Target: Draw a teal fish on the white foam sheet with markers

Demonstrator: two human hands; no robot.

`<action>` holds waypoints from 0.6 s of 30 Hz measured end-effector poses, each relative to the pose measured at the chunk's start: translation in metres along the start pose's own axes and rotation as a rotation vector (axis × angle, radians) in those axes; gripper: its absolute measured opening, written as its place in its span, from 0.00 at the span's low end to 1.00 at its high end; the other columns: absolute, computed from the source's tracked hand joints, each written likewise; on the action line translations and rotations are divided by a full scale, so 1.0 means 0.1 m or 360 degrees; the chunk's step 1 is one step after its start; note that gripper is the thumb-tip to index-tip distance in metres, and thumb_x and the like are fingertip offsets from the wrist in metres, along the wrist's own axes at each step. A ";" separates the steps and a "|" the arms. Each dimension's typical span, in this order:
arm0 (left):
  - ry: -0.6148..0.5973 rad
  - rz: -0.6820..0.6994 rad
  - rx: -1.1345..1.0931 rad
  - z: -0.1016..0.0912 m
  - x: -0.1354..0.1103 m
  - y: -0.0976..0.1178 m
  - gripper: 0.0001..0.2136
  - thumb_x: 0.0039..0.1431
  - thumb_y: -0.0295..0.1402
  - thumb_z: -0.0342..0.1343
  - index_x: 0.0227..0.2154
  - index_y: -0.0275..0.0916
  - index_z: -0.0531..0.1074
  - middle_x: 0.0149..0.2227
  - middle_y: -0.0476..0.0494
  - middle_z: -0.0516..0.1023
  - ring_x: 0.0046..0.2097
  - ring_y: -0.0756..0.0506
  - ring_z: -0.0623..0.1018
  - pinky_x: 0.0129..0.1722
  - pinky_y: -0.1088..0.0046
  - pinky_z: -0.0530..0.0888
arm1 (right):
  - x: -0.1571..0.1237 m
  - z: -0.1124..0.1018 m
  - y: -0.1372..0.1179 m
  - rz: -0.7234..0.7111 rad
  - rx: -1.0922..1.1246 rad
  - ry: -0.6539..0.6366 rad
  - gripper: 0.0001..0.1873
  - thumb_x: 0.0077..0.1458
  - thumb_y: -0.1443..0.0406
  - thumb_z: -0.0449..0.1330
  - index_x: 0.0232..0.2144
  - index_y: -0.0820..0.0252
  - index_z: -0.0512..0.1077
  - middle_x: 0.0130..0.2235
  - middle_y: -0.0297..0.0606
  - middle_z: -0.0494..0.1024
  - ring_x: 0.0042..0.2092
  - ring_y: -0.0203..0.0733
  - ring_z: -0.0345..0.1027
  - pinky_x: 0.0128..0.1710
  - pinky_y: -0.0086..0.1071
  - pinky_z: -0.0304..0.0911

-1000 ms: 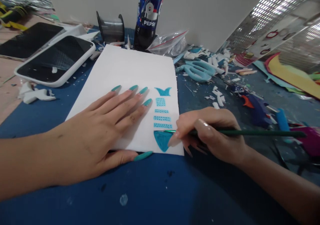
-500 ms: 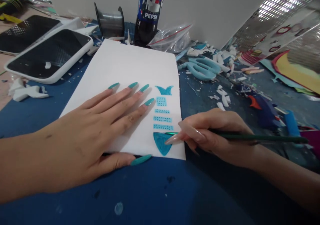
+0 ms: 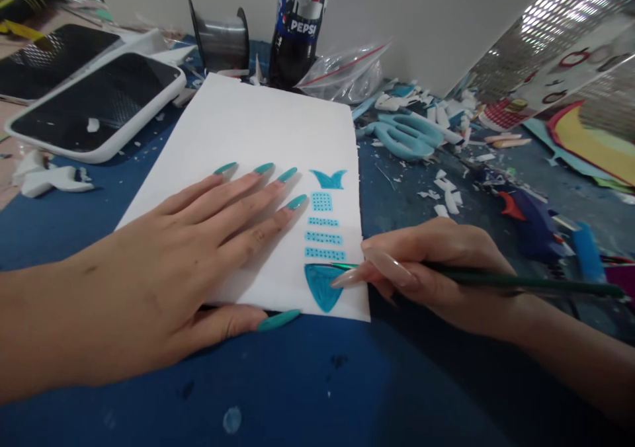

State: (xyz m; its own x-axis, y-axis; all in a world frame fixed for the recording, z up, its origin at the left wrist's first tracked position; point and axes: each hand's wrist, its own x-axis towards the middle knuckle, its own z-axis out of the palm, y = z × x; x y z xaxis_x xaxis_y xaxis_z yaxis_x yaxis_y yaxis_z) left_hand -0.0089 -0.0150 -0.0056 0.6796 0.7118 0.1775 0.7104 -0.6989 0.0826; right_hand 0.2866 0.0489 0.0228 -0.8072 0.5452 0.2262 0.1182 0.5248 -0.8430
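Observation:
My left hand [image 3: 213, 248] lies flat on a white sheet [image 3: 268, 123], fingers spread, the thumb over its front edge. Down the sheet's right side runs a column of blue shapes: a tail-like piece [image 3: 328, 180], a dotted square [image 3: 322, 202], several dotted strips [image 3: 324, 238], and a rounded triangle [image 3: 324, 291] nearest me. My right hand [image 3: 431, 268] pinches a thin green paintbrush [image 3: 516, 282]. The brush tip touches the top edge of the triangle. One fingernail of that hand overlaps the triangle's right part.
Two phones [image 3: 99, 103] lie at the left, near white scraps [image 3: 54, 179]. Behind the sheet stand a spool [image 3: 221, 40], a Pepsi bottle [image 3: 297, 30] and a plastic bag [image 3: 344, 73]. Light blue scissors [image 3: 404, 135] lie at right among white offcuts. A dark blue tool [image 3: 533, 225] rests farther right.
The right hand and brush have shifted slightly right, the tip still along the triangle's top edge. The left hand stays in place. The view has moved a little.

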 end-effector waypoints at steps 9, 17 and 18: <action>0.0084 -0.0008 0.0040 0.02 0.00 0.02 0.32 0.73 0.53 0.36 0.74 0.48 0.41 0.75 0.50 0.46 0.73 0.32 0.54 0.71 0.49 0.51 | -0.03 -0.04 0.08 -0.0140 -0.0085 -0.0047 0.11 0.69 0.68 0.57 0.40 0.63 0.81 0.26 0.31 0.75 0.22 0.24 0.63 0.21 0.18 0.57; -0.0025 -0.0153 0.0030 -0.04 -0.01 0.11 0.28 0.76 0.50 0.31 0.73 0.49 0.39 0.75 0.53 0.44 0.73 0.32 0.52 0.71 0.48 0.51 | -0.05 -0.09 0.02 0.0010 -0.0046 -0.0129 0.10 0.67 0.67 0.60 0.34 0.67 0.78 0.26 0.35 0.76 0.25 0.29 0.68 0.24 0.22 0.60; -0.0026 -0.0175 0.0036 -0.04 -0.01 0.12 0.28 0.76 0.50 0.30 0.73 0.50 0.38 0.75 0.54 0.44 0.73 0.33 0.52 0.71 0.49 0.50 | -0.05 -0.09 0.02 0.0020 -0.0052 -0.0132 0.11 0.67 0.66 0.59 0.33 0.66 0.77 0.26 0.35 0.76 0.25 0.30 0.69 0.24 0.22 0.61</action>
State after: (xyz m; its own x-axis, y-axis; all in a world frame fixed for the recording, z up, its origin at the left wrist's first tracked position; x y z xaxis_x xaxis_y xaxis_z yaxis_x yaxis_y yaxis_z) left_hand -0.0017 -0.0244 -0.0011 0.6003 0.7852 0.1524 0.7846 -0.6150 0.0784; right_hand 0.2962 0.0531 0.0245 -0.8505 0.4965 0.1736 0.1463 0.5404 -0.8286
